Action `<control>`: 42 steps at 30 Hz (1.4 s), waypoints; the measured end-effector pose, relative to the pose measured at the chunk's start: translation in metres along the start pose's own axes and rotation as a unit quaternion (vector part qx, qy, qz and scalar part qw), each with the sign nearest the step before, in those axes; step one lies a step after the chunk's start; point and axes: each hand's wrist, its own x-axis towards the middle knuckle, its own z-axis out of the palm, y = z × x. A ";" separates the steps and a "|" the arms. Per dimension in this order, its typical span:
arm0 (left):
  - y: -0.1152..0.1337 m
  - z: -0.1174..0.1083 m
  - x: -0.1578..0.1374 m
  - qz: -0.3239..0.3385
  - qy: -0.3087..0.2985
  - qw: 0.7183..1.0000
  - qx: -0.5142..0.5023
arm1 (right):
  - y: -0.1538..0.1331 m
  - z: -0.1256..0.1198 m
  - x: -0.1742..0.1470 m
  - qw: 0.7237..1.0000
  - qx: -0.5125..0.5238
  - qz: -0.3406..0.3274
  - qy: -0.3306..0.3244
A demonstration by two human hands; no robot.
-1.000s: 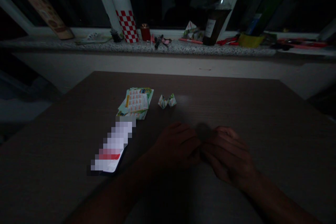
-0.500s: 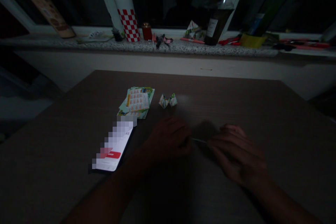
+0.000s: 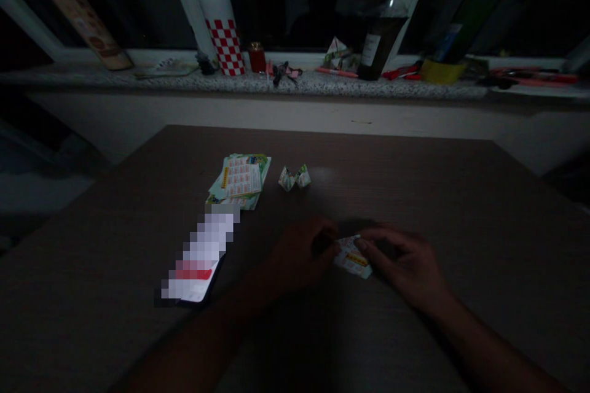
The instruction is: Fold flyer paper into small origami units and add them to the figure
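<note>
A small piece of printed paper (image 3: 354, 260), white and green with a yellow strip, is held between my two hands just above the table. My left hand (image 3: 306, 252) pinches its left edge between thumb and fingers. On the other side my right hand (image 3: 401, 261) grips the upper right edge, thumb in front. Beyond my left hand stands a small folded paper shape (image 3: 294, 177) with two peaks. Left of that lies a stack of printed paper slips (image 3: 242, 178). In the dim light, some of the left fingers are hard to make out.
A lit phone (image 3: 198, 285) lies on the brown table (image 3: 405, 178) left of my left forearm. Behind the table, a granite windowsill (image 3: 304, 83) carries a red-checked white bottle (image 3: 225, 43), a red jar (image 3: 257, 58), a dark bottle (image 3: 375, 49), a green bottle (image 3: 479, 6) and pens.
The paper was nearly edge-on; now its printed face shows. My right hand has turned and moved slightly left, with its thumb now on the paper's front.
</note>
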 end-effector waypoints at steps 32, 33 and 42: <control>-0.015 -0.014 0.004 0.109 -0.166 0.956 0.215 | 0.019 0.008 0.003 0.969 -0.116 -0.118 -0.186; -0.015 -0.014 0.004 0.111 -0.168 0.956 0.215 | 0.019 0.008 0.003 0.969 -0.115 -0.116 -0.186; -0.011 -0.017 0.005 0.109 -0.169 0.957 0.211 | 0.016 0.008 0.004 0.966 -0.118 -0.119 -0.196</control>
